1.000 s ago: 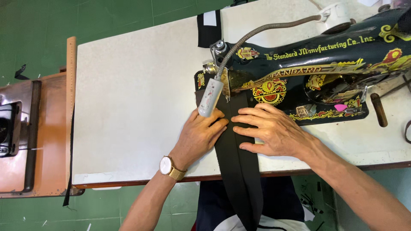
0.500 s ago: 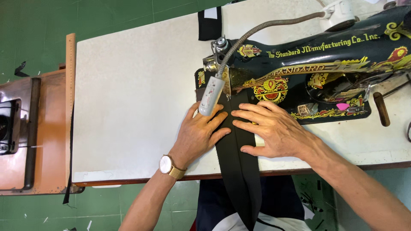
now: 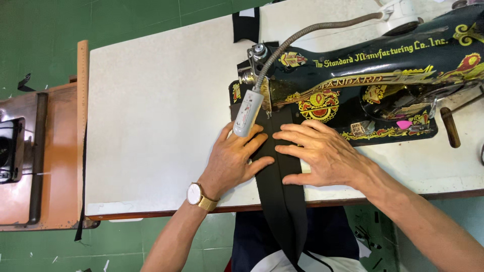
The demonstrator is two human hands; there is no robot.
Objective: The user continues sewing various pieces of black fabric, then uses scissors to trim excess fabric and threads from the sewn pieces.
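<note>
Two hands press flat, fingers spread, on one black fabric strip [image 3: 280, 196]: left hand [image 3: 234, 161] on its left edge, right hand [image 3: 320, 153] on its right. One black sewing machine [image 3: 353, 85] stands just beyond the fingertips on the table [image 3: 151, 126]. Compared with earlier, both hands sit slightly nearer the machine.

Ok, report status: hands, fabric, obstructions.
Left hand and right hand flat on black fabric strip. Strip runs under sewing machine. Lamp head overhangs left fingers.

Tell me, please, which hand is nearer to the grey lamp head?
Left. The left hand lies flat just under the lamp head, its fingertips at the lamp's lower end. The right hand rests on the black strip, farther to the lamp's right.
</note>
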